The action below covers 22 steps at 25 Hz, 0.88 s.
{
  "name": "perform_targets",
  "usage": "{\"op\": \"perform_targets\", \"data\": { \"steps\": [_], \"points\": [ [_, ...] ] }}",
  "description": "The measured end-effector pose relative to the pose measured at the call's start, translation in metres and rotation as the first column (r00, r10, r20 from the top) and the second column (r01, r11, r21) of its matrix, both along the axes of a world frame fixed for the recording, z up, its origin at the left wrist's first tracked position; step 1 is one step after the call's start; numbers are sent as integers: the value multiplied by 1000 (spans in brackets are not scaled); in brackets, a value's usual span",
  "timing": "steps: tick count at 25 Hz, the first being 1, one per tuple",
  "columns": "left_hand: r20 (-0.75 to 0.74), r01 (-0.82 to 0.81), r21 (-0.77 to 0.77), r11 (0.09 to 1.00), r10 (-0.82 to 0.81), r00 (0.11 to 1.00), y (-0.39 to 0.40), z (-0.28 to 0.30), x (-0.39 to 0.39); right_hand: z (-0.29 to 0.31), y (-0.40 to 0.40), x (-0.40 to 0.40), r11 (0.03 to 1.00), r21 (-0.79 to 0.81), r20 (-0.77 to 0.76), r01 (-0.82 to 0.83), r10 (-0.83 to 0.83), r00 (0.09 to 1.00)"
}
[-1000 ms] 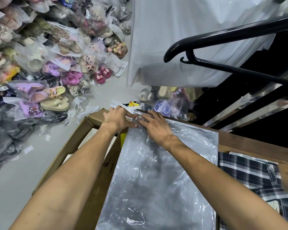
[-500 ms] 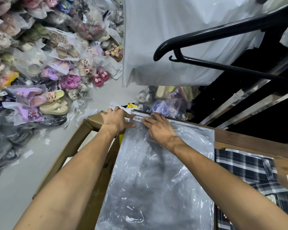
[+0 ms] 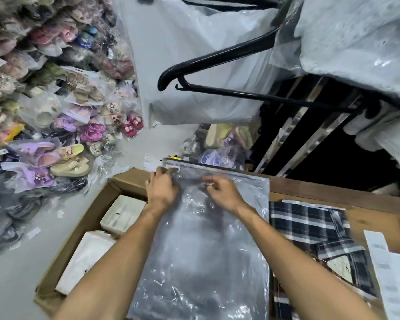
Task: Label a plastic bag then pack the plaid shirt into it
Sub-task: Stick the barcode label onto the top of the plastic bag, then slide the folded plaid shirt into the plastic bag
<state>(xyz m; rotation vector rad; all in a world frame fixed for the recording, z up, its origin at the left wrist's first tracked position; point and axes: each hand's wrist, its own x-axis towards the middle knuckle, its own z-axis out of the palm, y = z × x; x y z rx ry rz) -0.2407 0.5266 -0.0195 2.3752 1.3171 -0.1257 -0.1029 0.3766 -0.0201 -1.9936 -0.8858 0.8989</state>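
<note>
A clear plastic bag (image 3: 201, 250) lies flat on the wooden table (image 3: 333, 192), its far end reaching past the table's left edge. A small white label (image 3: 172, 168) sits at the bag's far left corner. My left hand (image 3: 163, 187) rests at that corner, fingers curled against the plastic beside the label. My right hand (image 3: 222, 192) is on the bag just to the right, fingers bent and pinching the film. The plaid shirt (image 3: 310, 229), dark blue and white, lies folded on the table right of the bag.
An open cardboard box (image 3: 79, 239) with white packets stands left of the table. A paper strip (image 3: 393, 269) lies at the far right. A black hanger (image 3: 217, 58) and hanging bagged clothes are ahead. Bagged shoes (image 3: 56, 112) pile up on the left.
Both hands have drawn back a little from pressing the label flat; my right hand moved right and now pinches the plastic. The view has tilted up and pulled back.
</note>
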Motion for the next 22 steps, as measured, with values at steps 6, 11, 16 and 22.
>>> {"op": "perform_targets", "data": {
  "steps": [6,11,16,22],
  "points": [
    [141,106,-124,987,-88,986,-114,1,25,-3,-102,-6,943,-330,522,-50,226,823],
    [-45,105,-102,989,-110,993,-182,-1,41,-3,-150,-7,883,-412,545,-223,435,717],
    [-178,216,-92,972,-230,957,-202,0,50,4,-197,31,963,-166,393,-213,263,881],
    [-243,321,-115,940,-340,909,-207,4,34,-10,-271,74,914,-373,475,-162,338,812]
  ]
}}
